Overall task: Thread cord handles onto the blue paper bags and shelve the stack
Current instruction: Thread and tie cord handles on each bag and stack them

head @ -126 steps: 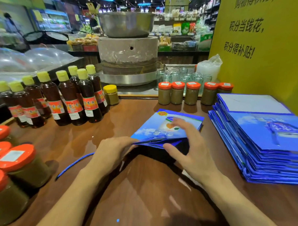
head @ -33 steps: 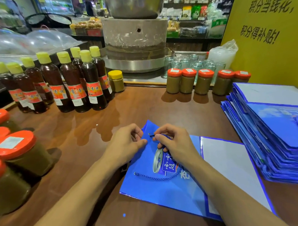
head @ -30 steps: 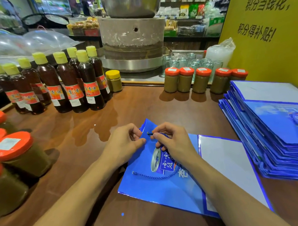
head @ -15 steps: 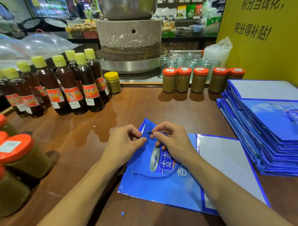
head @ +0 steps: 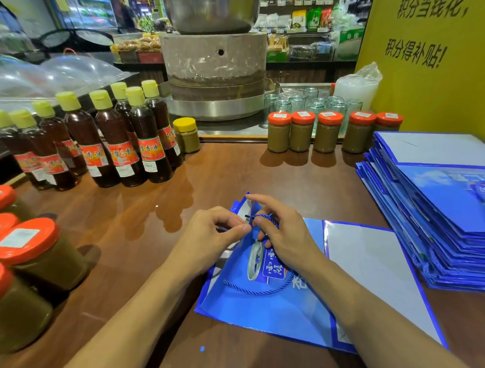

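A flat blue paper bag (head: 272, 310) lies on the brown table in front of me, its top edge pointing away. A blue cord (head: 254, 290) curves across its printed face. My left hand (head: 210, 241) pinches the bag's top corner between thumb and fingers. My right hand (head: 285, 234) pinches the cord's dark-tipped end right at that corner, with the index finger stretched forward. A tall stack of blue bags (head: 442, 211) lies at the right.
Dark oil bottles with yellow caps (head: 117, 139) stand at the back left. Orange-lidded jars stand at the left edge (head: 36, 254) and in a row behind the bag (head: 325, 130). A stone mill (head: 216, 65) sits behind, and a yellow sign (head: 435, 50) at the right.
The folded bag from earlier now lies flat with the cord on it. In the last second the hands stayed at the top corner; the right index finger has straightened and the cord end shifted slightly.
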